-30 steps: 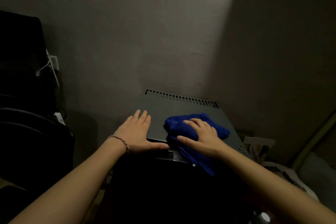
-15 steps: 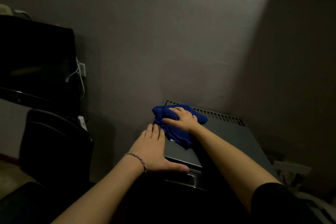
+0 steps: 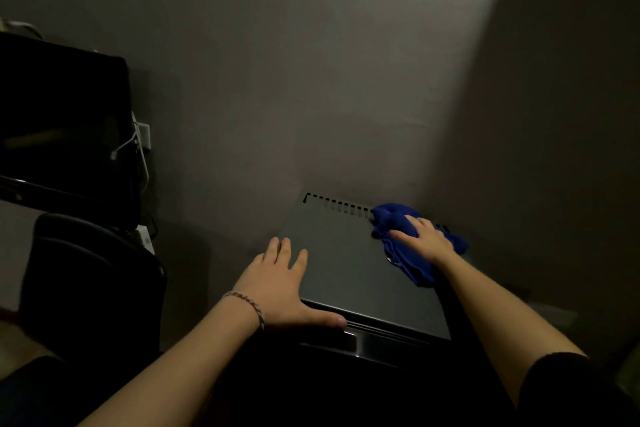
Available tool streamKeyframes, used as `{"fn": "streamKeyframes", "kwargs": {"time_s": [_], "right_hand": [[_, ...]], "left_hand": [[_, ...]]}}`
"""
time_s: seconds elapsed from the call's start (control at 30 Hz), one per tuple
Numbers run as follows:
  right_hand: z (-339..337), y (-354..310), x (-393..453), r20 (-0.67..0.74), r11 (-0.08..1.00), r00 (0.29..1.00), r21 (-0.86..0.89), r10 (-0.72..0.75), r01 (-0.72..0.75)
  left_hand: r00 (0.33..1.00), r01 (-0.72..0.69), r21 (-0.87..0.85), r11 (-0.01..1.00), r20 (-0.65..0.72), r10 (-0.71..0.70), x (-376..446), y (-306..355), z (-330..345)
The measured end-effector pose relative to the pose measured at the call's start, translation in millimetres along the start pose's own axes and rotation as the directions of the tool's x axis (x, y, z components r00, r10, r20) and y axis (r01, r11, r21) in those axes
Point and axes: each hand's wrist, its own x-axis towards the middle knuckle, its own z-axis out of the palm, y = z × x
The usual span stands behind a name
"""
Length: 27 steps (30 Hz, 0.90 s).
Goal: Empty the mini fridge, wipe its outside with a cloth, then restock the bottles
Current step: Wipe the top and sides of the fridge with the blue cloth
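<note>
The mini fridge stands against the wall, its flat grey top facing me with a row of vent slots along the back edge. My left hand lies flat on the top's front left corner, fingers straight, thumb along the front edge. A crumpled blue cloth sits at the back right of the top. My right hand presses down on the cloth with fingers spread over it. The fridge's front and any bottles are hidden in the dark below.
A black chair stands to the left of the fridge. Above it is a dark monitor with a white wall socket and cable beside it. The grey wall rises right behind the fridge.
My right hand has slid the blue cloth from the back left of the fridge top across to the back right. My left hand stays flat on the front left corner.
</note>
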Motion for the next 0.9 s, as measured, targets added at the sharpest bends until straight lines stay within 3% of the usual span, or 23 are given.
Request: {"fn": "streamKeyframes", "kwargs": {"time_s": [0.17, 0.33, 0.47, 0.63, 0.9], "right_hand": [[-10.7, 31.6, -52.1, 0.013, 1.0, 1.0, 0.003, 0.0, 0.0], [-22.5, 38.8, -139.5, 0.039, 0.995, 0.995, 0.058, -0.089, 0.086], [-11.4, 13.9, -178.0, -0.016, 0.978, 0.978, 0.022, -0.209, 0.21], [16.0, -50.1, -159.0, -0.018, 0.961, 0.961, -0.006, -0.276, 0.276], [47.0, -136.4, -88.6, 0.01, 0.965, 0.965, -0.026, -0.262, 0.262]], "left_hand": [[1.0, 0.003, -0.006, 1.0, -0.015, -0.003, 0.2, 0.0, 1.7], [1.0, -0.011, 0.003, 1.0, -0.023, 0.011, 1.0, 0.3, 2.2], [0.999, -0.023, 0.012, 1.0, -0.032, 0.023, -0.1, 1.3, 2.1], [0.999, -0.034, 0.008, 0.999, -0.034, 0.035, -1.9, -0.1, 0.2], [0.997, -0.039, -0.026, 0.999, -0.067, 0.037, -0.5, -1.9, -2.6]]}}
